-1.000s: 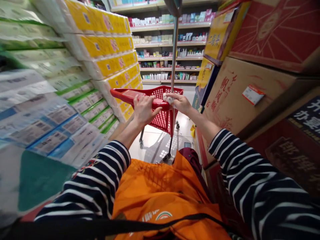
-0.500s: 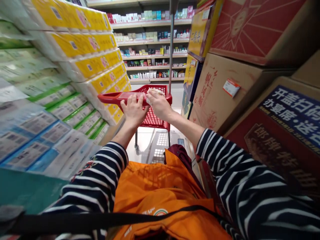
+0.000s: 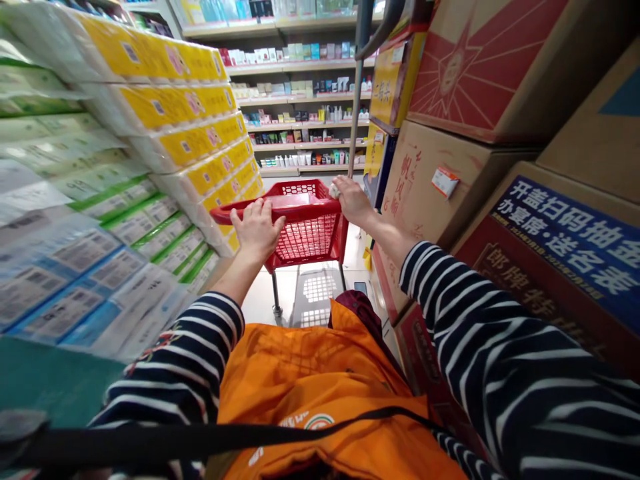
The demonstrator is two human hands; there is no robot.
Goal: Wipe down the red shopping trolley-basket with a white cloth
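A red shopping cart (image 3: 310, 241) with a mesh basket stands in front of me on the pale floor. My left hand (image 3: 257, 230) rests over the left part of its red handle, fingers curled onto the bar. At the handle's right end is my right hand (image 3: 354, 201), closed around a crumpled white cloth (image 3: 335, 191), which pokes out at the fingertips. A grey metal pole (image 3: 355, 120) rises just beyond that hand.
Yellow-and-white packs (image 3: 175, 107) are stacked on the left, with green and blue packs (image 3: 75, 280) nearer. Large cardboard boxes (image 3: 430, 180) line the right side. Shelves of small goods (image 3: 300, 100) stand across the far end.
My right hand has moved right along the handle with the white cloth, away from my left hand. The cart now appears straighter, with more of its basket showing.
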